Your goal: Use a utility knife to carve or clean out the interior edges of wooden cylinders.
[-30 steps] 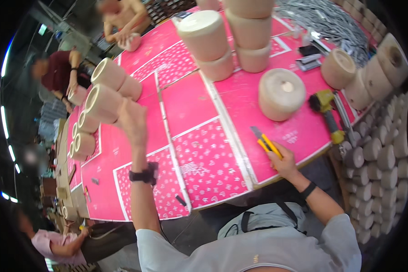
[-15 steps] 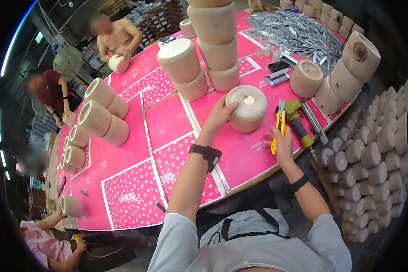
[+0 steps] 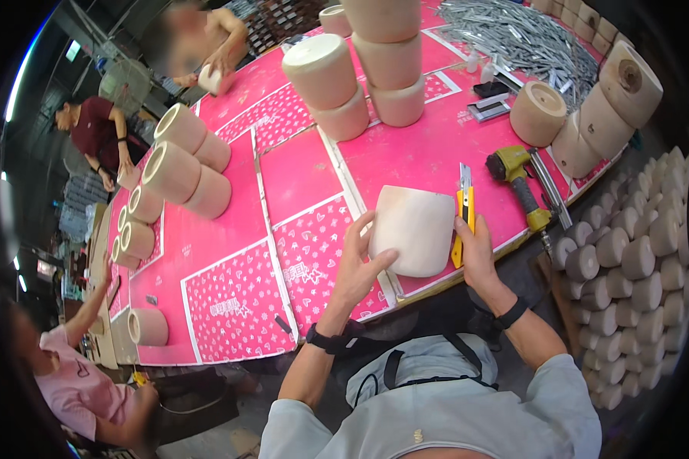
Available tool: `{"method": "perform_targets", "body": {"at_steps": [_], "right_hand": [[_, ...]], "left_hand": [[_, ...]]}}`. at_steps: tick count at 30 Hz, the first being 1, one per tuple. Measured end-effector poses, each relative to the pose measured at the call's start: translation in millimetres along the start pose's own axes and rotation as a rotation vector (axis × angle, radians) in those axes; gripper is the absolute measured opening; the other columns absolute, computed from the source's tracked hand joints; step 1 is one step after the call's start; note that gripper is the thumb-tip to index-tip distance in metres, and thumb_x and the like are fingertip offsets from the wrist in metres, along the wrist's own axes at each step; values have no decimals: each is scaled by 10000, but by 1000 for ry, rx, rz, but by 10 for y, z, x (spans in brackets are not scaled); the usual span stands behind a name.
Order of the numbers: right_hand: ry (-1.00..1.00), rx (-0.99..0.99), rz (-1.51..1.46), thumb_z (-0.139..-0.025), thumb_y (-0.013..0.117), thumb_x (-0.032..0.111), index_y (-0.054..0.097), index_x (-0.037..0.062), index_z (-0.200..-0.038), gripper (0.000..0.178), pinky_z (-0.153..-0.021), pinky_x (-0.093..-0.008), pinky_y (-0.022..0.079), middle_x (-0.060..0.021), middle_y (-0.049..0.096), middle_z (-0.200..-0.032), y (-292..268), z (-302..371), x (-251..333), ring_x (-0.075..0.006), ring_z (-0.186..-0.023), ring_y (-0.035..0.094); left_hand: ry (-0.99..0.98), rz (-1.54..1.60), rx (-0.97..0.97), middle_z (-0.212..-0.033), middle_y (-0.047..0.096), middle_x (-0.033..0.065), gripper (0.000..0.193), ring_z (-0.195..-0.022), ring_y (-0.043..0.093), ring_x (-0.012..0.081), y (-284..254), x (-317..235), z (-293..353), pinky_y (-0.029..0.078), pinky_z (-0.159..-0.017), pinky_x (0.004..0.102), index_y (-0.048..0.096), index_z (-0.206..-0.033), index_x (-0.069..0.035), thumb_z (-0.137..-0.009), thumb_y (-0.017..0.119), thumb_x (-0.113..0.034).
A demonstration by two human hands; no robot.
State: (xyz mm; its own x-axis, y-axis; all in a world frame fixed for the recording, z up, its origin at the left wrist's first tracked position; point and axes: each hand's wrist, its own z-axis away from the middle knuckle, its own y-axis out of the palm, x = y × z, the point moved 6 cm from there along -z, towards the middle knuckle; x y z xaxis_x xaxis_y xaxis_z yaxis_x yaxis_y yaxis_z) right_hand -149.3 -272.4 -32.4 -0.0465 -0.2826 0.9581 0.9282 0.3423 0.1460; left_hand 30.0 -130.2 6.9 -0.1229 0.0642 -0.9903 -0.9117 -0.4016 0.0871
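A pale, rounded wooden block (image 3: 412, 231) is tipped so that its smooth side shows, near the table's front edge. My left hand (image 3: 360, 264) grips it from the left, thumb across the near side and fingers along the far one. Closed in my right hand (image 3: 478, 252) is a yellow utility knife (image 3: 467, 205), its blade pointing away from me. That hand is right beside the block's right side; whether its fingers touch the wood, I cannot tell. A green and black nail gun (image 3: 522, 183) lies to the right of the knife.
The table has a pink covering (image 3: 230, 222). Beyond the block stand tall stacks of wooden cylinders (image 3: 390, 65); further ones (image 3: 172, 168) stand left. Metal staple strips (image 3: 524, 53) are heaped at the back right, and many blocks (image 3: 628, 268) are piled beside the table. Several co-workers sit or stand along the left.
My left hand has brought the block nearer and tipped it from upright onto its side. The knife in my right hand is now close beside it. A co-worker at lower left has stretched an arm forward.
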Motion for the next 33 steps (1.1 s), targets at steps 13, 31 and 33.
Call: {"method": "perform_targets", "body": {"at_steps": [13,31,33], "right_hand": [[-194,326,27,-1027,523,169,479,-2,-1279,308,-871,-282,453,-66,569,-1119,735,425,-29,-120,-1014,548],[41,443,175,-1013,540,164,519,11,-1200,243,-741,-287,544,-83,645,-1000,365,558,197,-167,-897,668],[9,434,247,-987,585,178,569,10,-1156,238,-659,-248,495,-38,624,-863,358,515,313,-107,-742,620]], "left_hand": [[249,-565,-178,-1571,168,179,943,-1488,210,310,-468,-102,934,274,-1198,422,180,-1563,-35,-765,677,36],[97,-805,-297,-1329,470,209,660,-1277,479,362,-438,-554,529,426,-1037,408,482,-1269,-11,-725,825,-159],[75,-818,-312,-1268,512,206,619,-1217,525,361,-425,-539,487,453,-993,408,495,-1226,-11,-726,826,-162]]}}
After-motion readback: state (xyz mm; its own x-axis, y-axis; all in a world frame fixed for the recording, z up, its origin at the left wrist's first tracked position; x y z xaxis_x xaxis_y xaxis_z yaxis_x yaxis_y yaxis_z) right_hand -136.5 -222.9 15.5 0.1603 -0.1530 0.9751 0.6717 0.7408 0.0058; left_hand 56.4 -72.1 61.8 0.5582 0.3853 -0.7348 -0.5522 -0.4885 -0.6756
